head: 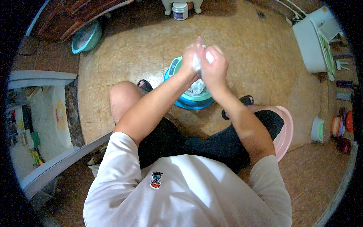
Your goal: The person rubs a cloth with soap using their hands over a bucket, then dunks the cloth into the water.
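Pressed together in front of me, my left hand (pixel 190 59) and my right hand (pixel 216 63) have their fingers curled around white material (pixel 209 57). Blur keeps me from telling whether it is cloth, lather or both. White also shows against the left palm, and the fingers hide the rest. Below the hands stands a mint-green basin (pixel 202 98), with a blue basin (pixel 193 106) around its lower side. Wet, pale grey-white cloth (pixel 197 88) lies in the green basin, partly covered from view by my hands and wrists.
A pink basin (pixel 287 136) sits beside my right knee. Another teal basin (pixel 97 35) leans by the wooden cabinet at upper left. Ahead, a white tub (pixel 180 12) stands under a small stool (pixel 168 6). A large white bin (pixel 309 42) is at far right.
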Action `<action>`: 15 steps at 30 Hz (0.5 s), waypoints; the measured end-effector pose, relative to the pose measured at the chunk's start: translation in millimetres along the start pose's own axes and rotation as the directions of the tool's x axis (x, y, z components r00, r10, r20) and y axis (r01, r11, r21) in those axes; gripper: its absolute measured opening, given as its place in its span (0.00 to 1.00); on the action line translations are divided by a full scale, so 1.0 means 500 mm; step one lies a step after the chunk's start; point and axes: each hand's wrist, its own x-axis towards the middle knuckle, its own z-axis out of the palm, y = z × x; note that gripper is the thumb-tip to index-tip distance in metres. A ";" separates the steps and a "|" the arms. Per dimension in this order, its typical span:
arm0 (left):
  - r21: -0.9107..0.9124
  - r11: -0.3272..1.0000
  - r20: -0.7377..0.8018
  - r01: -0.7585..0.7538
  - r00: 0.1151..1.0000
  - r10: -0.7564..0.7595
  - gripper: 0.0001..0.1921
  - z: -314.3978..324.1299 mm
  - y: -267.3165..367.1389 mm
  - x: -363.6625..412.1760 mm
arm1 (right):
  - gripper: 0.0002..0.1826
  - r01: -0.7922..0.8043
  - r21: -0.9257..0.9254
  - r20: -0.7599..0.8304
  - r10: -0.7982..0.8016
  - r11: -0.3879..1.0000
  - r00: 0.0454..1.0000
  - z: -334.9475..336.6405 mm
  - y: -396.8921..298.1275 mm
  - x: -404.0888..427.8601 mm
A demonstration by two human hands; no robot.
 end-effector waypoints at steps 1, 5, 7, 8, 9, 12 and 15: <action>-0.025 0.999 0.041 -0.032 0.999 0.033 0.19 -0.006 0.000 0.003 | 0.20 0.073 -0.002 -0.026 -0.073 0.997 0.997 -0.002 -0.006 -0.005; 0.333 0.934 0.040 -0.129 0.992 0.123 0.19 0.068 0.050 -0.077 | 0.20 -0.114 -0.022 -0.073 0.112 0.993 0.991 -0.030 0.023 0.049; 0.498 0.862 0.047 -0.100 0.995 0.088 0.21 0.064 0.055 -0.077 | 0.20 -0.235 0.038 -0.074 0.237 0.971 0.969 -0.029 0.031 0.040; 0.497 0.862 0.041 -0.102 0.995 0.093 0.21 0.036 0.043 -0.048 | 0.20 -0.231 0.041 -0.068 0.233 0.972 0.970 -0.018 0.011 0.017; 0.584 0.769 0.099 -0.261 0.963 0.251 0.21 -0.002 0.021 -0.012 | 0.21 -0.043 0.051 -0.087 0.047 0.998 0.995 -0.007 -0.011 -0.004; 0.422 0.845 0.144 -0.329 0.944 0.296 0.21 0.010 0.014 -0.028 | 0.22 0.164 0.051 -0.133 -0.157 0.985 0.979 -0.008 0.007 -0.005; 0.314 0.936 0.063 -0.156 0.988 0.144 0.19 0.062 0.029 -0.081 | 0.22 -0.198 0.107 -0.106 0.209 0.974 0.972 -0.022 0.044 0.043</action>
